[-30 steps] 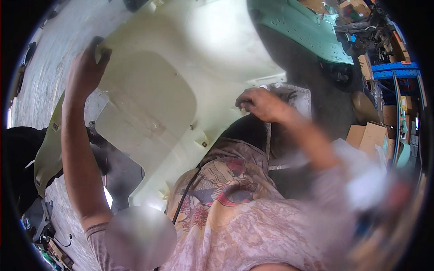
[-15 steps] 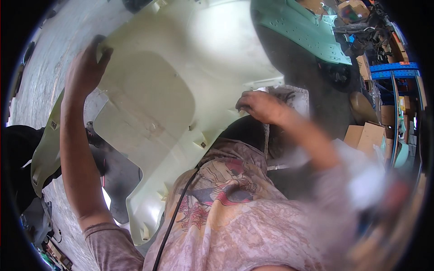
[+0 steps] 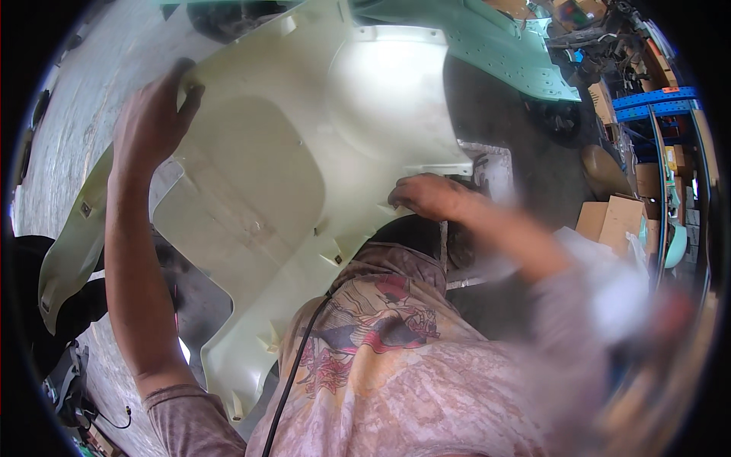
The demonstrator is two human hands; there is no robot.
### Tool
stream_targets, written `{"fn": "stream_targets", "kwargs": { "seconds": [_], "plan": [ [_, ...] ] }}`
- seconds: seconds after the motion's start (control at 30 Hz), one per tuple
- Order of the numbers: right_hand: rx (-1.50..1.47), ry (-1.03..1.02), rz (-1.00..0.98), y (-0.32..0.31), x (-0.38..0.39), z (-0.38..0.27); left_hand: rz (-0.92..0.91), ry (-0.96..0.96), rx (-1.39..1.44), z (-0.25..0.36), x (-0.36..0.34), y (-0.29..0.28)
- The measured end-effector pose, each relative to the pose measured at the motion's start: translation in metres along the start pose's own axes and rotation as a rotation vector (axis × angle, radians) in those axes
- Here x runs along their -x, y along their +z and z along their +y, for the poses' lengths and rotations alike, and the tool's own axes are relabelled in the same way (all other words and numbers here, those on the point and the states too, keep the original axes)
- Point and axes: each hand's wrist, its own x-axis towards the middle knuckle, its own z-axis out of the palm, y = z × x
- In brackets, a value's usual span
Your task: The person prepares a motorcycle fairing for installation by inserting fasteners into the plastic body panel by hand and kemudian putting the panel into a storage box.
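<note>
I hold a large, pale cream plastic panel (image 3: 335, 145) that spans the middle of the view over my lap, its molded clips and tabs showing. My left hand (image 3: 161, 122) is closed on its upper left edge, thumb on the near face. On the right, the curled fingers of my right hand (image 3: 428, 196) grip the panel's edge beside a small tab. A narrow curved part of similar plastic (image 3: 72, 251) shows left of my left forearm; whether it joins the panel I cannot tell. A black cable (image 3: 298, 350) runs down over my patterned shirt.
A mint green panel (image 3: 487, 53) lies beyond, above a dark wheel-like shape (image 3: 560, 118). At right are cardboard pieces (image 3: 620, 225), a blue metal rack (image 3: 651, 101) and a tan rounded object (image 3: 605, 171). A whitish block (image 3: 495, 164) sits behind my right hand. Pale floor (image 3: 68, 137) shows at left.
The panel has tilted, its upper right part shifting downward and its lower end leftward. My right hand has moved slightly down, my left hand slightly right, both still gripping.
</note>
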Motion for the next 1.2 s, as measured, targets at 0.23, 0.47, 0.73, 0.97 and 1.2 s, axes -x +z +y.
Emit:
{"fn": "stream_targets", "kwargs": {
  "seconds": [0.23,0.47,0.73,0.97,1.2],
  "plan": [
    [-0.087,0.038,0.104,0.035,0.018,0.006,0.007,0.141,0.028,0.025,-0.017,0.001],
    [-0.072,-0.024,0.184,0.068,0.029,0.016,-0.039,0.187,0.023,0.043,-0.033,0.005],
    [-0.095,0.148,0.21,0.058,0.035,-0.018,-0.089,0.164,-0.006,0.035,-0.041,0.019],
    [-0.301,0.083,0.416,0.028,0.008,-0.072,-0.083,0.082,0.024,0.015,-0.034,0.022],
    [-0.545,-0.48,0.883,-0.175,-0.036,-0.125,-0.081,-0.052,0.045,-0.011,-0.01,0.004]
  ]
}}
